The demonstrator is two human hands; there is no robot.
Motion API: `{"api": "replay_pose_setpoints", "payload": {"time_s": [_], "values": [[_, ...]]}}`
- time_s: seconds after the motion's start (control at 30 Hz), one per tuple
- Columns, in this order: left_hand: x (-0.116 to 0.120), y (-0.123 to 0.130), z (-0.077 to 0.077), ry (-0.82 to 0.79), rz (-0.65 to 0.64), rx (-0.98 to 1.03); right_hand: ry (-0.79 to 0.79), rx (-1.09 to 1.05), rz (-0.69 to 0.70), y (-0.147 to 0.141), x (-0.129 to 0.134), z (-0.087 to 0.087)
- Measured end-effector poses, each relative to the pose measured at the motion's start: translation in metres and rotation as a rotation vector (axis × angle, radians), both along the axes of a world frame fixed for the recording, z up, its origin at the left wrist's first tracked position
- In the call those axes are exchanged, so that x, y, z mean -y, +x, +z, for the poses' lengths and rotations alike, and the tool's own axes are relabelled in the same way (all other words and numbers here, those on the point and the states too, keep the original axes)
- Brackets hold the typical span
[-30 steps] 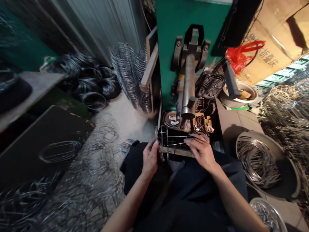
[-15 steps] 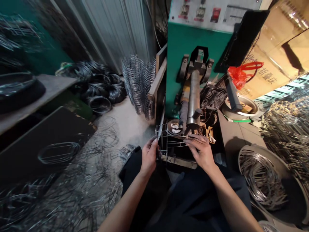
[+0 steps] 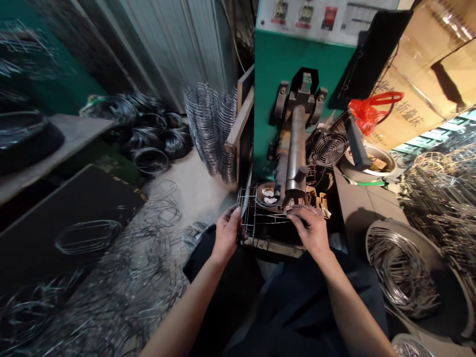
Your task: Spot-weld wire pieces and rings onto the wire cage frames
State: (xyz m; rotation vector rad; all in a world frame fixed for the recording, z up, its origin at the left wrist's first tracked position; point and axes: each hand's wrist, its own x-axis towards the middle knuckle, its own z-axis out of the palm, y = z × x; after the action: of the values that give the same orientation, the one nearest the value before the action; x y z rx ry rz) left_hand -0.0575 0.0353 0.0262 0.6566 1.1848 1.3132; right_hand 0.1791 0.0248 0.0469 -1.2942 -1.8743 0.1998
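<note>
One wire cage frame point(image 3: 266, 218), light, stiff, slightly springy, best held by its end hoops; located just in front of the steel post point(image 3: 295, 148) of a green machine point(image 3: 269, 99). The left hand point(image 3: 226, 235) is closed around one end; the right hand point(image 3: 310, 230) lies curved over the rods, its hold unclear.

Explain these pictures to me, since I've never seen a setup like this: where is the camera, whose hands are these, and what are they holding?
The camera is worn on a person's head and looks down at their own bare hands. Their left hand and right hand hold a wire cage. Just ahead stands a green machine with a thick metal cylinder. Stacked wire frames stand beside it, and coiled wire lies in a round tub to the right.
</note>
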Motion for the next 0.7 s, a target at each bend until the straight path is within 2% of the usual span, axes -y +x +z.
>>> {"api": "replay_pose_setpoints", "payload": {"time_s": [0.37,0.43,0.53,0.6,0.7], "values": [[-0.04,-0.003,-0.002,0.024,-0.043,-0.031,0.026,0.032,-0.044,0.003,-0.017,0.0],[-0.043,-0.004,-0.003,0.023,-0.049,-0.023,0.015,-0.022,-0.049,0.004,-0.015,0.0],[-0.039,-0.004,-0.001,0.025,-0.048,-0.015,-0.088,-0.249,-0.044,0.011,-0.007,0.004],[-0.032,-0.006,0.004,0.047,-0.032,-0.027,-0.179,-0.408,-0.098,0.024,0.004,0.009],[-0.017,-0.026,0.015,0.066,0.013,-0.078,-0.254,-0.479,-0.309,0.059,0.026,0.011]]}}
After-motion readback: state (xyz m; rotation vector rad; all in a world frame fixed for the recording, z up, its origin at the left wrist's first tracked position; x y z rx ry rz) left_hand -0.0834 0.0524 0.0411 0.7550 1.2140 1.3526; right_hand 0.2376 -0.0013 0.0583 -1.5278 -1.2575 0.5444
